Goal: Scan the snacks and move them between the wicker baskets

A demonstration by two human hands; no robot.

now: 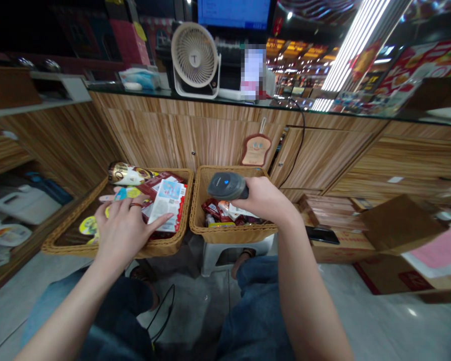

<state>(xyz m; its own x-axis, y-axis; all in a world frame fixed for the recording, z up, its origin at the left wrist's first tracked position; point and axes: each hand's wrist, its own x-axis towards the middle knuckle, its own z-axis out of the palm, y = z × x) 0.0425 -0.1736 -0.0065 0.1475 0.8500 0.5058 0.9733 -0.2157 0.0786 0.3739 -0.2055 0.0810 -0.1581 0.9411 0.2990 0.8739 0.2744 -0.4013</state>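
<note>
My right hand [268, 200] is wrapped round a dark grey barcode scanner [226, 186], held above the right wicker basket [235, 234]. Inside that basket lie small dark-red and white wrapped snacks [218, 209]. Over the left wicker basket [56, 243] my left hand [123, 223] reaches in, fingers spread and thumb stretched out. The thumb lies across a white and red box [168, 200]. Yellow-green round packs [87, 225] show beside the fingers, and a brown and gold cylindrical tub [130, 174] lies at the basket's back. What the fingertips touch is partly hidden.
A white stool [206, 260] stands under the right basket. Behind is a wooden counter [150, 130] with a white fan [195, 57] on top. At right, a phone [322, 235] lies on cardboard boxes near an open carton [391, 225]. A cable [168, 316] trails on the floor.
</note>
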